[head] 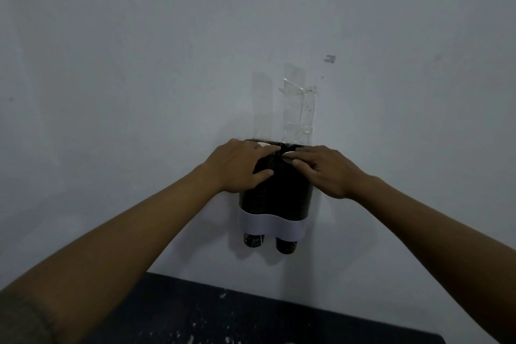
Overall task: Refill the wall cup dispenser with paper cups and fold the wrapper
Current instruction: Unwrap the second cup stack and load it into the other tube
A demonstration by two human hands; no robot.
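Plain grey-white wall (139,64), dimly lit, with a dark speckled bench (251,315) along its foot. Strips of clear tape (296,103) run down the wall to the wall cup dispenser (268,225), a white band fixed just above the bench. Two side-by-side stacks of dark paper cups (279,198) sit in it; the lowest cups protrude beneath the band. No wrapper is visible.

Left hand (240,167): arm extended from lower left, palm down on top of the left stack, fingers laid flat across the rim, thumb against the stack's front. The grip is loose and pressing, not closed round anything.

Right hand (326,170): arm extended from lower right, palm down over the right stack, fingers pointing inward toward the left hand. Fingertips meet a pale rim edge at the stack top. Whether they pinch it or merely press on it cannot be determined.

Assessment: the step in hand appears to be seating both stacks. Recommended practice is to press straight down, evenly on both sides, so the stacks stay upright and nested. Force should be moderate; the mounting looks tape-dependent, and heavy load may pull it from the wall. The wrapper fold appears outstanding.
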